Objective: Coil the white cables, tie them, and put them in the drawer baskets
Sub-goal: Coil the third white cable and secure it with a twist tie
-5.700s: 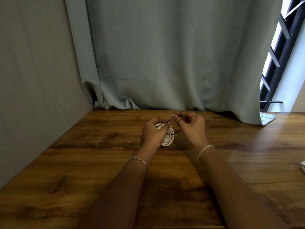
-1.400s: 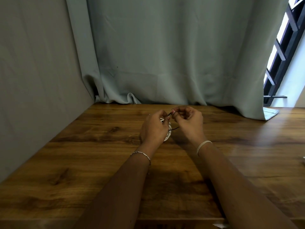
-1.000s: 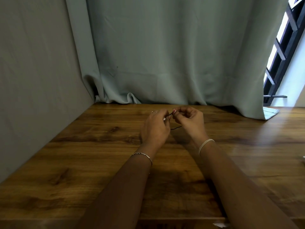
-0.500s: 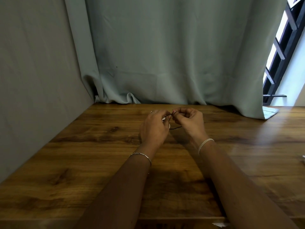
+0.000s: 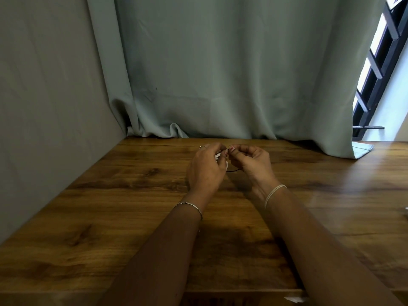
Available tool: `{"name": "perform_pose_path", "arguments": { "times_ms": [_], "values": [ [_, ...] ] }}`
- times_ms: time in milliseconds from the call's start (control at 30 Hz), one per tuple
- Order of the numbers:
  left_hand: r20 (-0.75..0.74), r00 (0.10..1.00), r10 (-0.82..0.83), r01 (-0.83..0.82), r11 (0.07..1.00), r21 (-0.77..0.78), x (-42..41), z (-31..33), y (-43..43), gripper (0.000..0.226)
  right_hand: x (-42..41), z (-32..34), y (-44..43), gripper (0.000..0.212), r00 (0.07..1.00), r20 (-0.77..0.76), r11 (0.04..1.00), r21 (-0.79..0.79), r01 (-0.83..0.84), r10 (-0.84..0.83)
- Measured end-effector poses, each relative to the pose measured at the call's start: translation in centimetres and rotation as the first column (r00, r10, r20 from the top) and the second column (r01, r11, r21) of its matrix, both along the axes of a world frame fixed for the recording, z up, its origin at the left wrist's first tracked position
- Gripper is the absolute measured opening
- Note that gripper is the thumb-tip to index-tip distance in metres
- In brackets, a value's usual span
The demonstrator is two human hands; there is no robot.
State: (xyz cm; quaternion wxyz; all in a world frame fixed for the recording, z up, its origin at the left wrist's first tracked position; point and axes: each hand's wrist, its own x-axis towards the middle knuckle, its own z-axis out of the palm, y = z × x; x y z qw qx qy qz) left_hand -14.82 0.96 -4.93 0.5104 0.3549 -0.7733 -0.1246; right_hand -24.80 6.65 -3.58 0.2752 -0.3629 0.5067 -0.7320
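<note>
Above the middle of the wooden table [image 5: 110,217], my left hand [image 5: 206,168] grips a small coil of white cable [image 5: 218,156]. Only a sliver of the coil shows between the fingers. My right hand [image 5: 251,164] is close beside it and pinches a thin dark tie [image 5: 234,170] at the fingertips. A loop of the tie hangs below, between the two hands. The fingertips of both hands meet at the top of the coil. No drawer or basket is in view.
A grey-green curtain [image 5: 220,74] hangs along the table's far edge and a grey wall [image 5: 44,107] closes off the left side. A barred window [image 5: 379,62] is at the upper right. A small white object [image 5: 405,209] peeks in at the right edge.
The coil has slipped deeper behind my left hand and the tie's loop has drawn smaller. Both hands stay together in the same spot.
</note>
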Motion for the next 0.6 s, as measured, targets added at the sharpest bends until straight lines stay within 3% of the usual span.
{"name": "perform_pose_path", "arguments": {
  "times_ms": [200, 300, 367, 500, 600],
  "values": [
    [-0.060, 0.997, -0.053, 0.056, 0.996, 0.063, -0.2, 0.0, 0.0, 0.008, 0.2, 0.2, 0.1, 0.009, 0.996, -0.085, 0.999, 0.004, 0.033, -0.032],
    [-0.174, 0.970, -0.171, 0.209, 0.950, 0.230, -0.4, 0.1, -0.1, 0.004, -0.1, 0.5, 0.3, 0.008, 0.999, -0.029, 0.999, 0.012, 0.035, -0.034],
    [-0.280, 0.929, -0.241, 0.327, 0.888, 0.323, -0.4, 0.2, -0.3, 0.013, -0.3, 0.8, 0.5, 0.014, 0.999, -0.027, 1.000, 0.017, 0.019, -0.018],
    [-0.415, 0.867, -0.277, 0.451, 0.790, 0.415, -0.2, 0.1, -0.8, 0.014, -0.7, 0.9, 0.7, 0.014, 0.990, -0.144, 1.000, 0.018, 0.007, -0.005],
    [-0.413, 0.863, -0.292, 0.463, 0.783, 0.415, -0.2, 0.1, -0.9, 0.013, -0.8, 0.9, 0.6, 0.006, 0.969, -0.246, 0.999, 0.028, 0.023, -0.015]
  ]
}}
